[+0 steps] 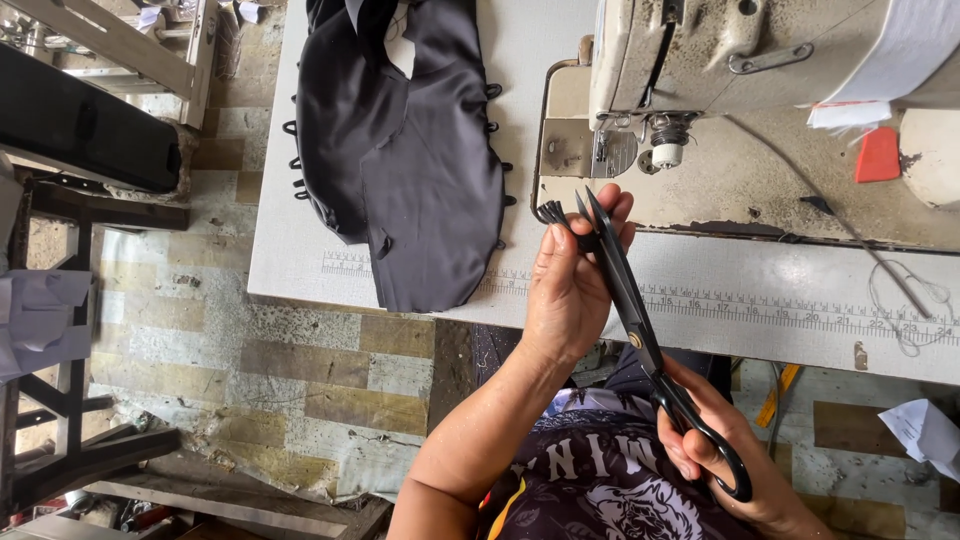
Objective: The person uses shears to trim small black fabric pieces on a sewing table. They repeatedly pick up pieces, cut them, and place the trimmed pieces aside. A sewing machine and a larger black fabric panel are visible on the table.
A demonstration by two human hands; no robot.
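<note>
The left hand (572, 280), near the centre of the view, is closed in a pinch on a small bundle of black loops (552, 213), its fingers curled around them and against the blades of a pair of black scissors (640, 330). The right hand (715, 450), at about five o'clock from the left, has its fingers through the scissor handles; the blades stand slightly parted, tips pointing toward eleven o'clock and ending just beside the loops. At ten o'clock from the hands, a piece of dark satin fabric (420, 160) lies on the white tabletop (790, 300), edged with small black loops and hanging slightly over the near edge. At one o'clock stands a worn cream sewing machine (760, 90), with a red plastic piece (878, 155) resting on its bed.
</note>
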